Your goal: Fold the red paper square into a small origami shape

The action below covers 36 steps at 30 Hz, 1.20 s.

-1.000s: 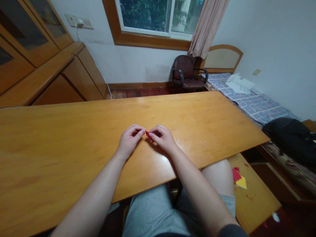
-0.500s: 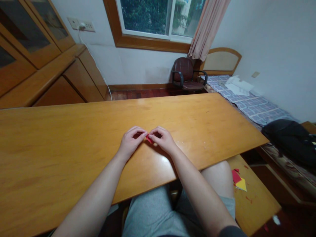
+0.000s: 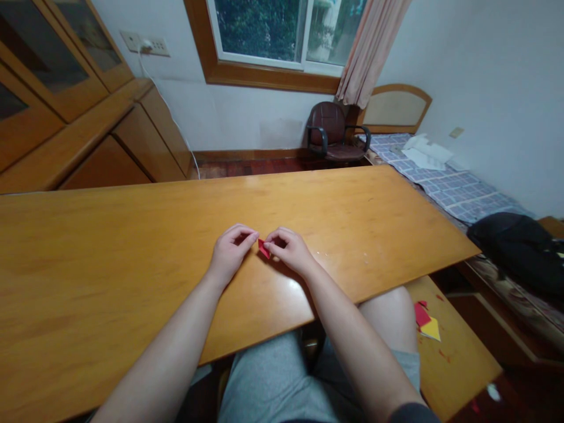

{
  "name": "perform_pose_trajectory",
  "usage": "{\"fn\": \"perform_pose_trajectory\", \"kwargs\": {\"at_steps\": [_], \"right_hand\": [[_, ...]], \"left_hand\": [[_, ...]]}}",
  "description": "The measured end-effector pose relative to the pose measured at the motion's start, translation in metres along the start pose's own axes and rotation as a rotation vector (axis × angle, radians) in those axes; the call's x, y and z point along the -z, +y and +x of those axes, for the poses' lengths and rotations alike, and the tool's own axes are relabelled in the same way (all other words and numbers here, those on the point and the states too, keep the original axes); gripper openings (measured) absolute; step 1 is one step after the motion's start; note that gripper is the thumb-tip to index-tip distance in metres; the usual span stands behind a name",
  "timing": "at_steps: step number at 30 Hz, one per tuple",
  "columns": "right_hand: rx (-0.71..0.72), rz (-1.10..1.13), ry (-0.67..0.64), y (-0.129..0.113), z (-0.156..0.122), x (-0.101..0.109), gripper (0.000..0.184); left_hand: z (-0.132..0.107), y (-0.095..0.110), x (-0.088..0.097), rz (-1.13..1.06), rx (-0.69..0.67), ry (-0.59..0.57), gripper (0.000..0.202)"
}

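Above the wooden table [image 3: 145, 252], a small folded piece of red paper [image 3: 263, 249] is pinched between the thumb and fingers of my right hand [image 3: 288, 249]. Its left corner points toward my left hand [image 3: 231, 249], whose thumb and fingertips are pressed together just beside it. A narrow gap seems to part the left fingertips from the paper, though contact at the corner is hard to rule out. The paper's right part is hidden behind my right thumb.
To my right, a lower wooden surface [image 3: 462, 358] carries red paper [image 3: 422, 314], yellow paper [image 3: 432, 330] and red scraps. Tiny white bits lie on the table right of my hands. Beyond are a brown armchair [image 3: 328, 126], a bed and a black bag [image 3: 511, 247].
My left fingertips have moved slightly left, off the red paper. More of the paper now shows, held in my right hand, which has hardly moved.
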State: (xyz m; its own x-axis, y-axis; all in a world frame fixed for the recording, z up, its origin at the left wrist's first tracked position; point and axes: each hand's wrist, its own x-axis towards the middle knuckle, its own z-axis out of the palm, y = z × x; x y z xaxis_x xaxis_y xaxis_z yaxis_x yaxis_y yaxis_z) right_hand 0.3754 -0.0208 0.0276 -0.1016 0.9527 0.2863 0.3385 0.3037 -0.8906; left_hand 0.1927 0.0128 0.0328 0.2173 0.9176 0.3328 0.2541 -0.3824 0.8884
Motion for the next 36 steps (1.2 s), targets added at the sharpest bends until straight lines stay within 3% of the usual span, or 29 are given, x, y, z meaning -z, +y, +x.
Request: {"fn": "perform_pose_trajectory", "kwargs": {"at_steps": [4, 11, 16, 23, 29, 36], "right_hand": [[-0.015, 0.018, 0.022, 0.0028, 0.0003, -0.0006, 0.007], [-0.045, 0.038, 0.019, 0.0053, 0.0006, -0.0010, 0.009], [-0.040, 0.029, 0.007, 0.0056, 0.0004, -0.0013, 0.008], [-0.009, 0.005, 0.002, 0.0042, 0.0007, -0.0005, 0.008], [0.003, -0.014, -0.003, 0.0035, 0.0002, -0.0017, 0.008], [-0.021, 0.033, 0.000, 0.0073, 0.0002, -0.0035, 0.020]], "left_hand": [[0.0003, 0.0023, 0.0013, -0.012, 0.015, 0.042, 0.017], [0.0002, -0.0030, -0.0023, -0.009, 0.000, -0.087, 0.018], [0.0002, -0.0048, -0.0025, 0.021, 0.002, -0.080, 0.018], [0.0017, -0.0046, -0.0005, -0.097, 0.064, -0.118, 0.017], [0.0016, -0.0062, -0.0003, -0.117, 0.080, -0.092, 0.018], [0.0004, -0.0015, -0.0017, -0.129, 0.058, -0.059, 0.019]]}}
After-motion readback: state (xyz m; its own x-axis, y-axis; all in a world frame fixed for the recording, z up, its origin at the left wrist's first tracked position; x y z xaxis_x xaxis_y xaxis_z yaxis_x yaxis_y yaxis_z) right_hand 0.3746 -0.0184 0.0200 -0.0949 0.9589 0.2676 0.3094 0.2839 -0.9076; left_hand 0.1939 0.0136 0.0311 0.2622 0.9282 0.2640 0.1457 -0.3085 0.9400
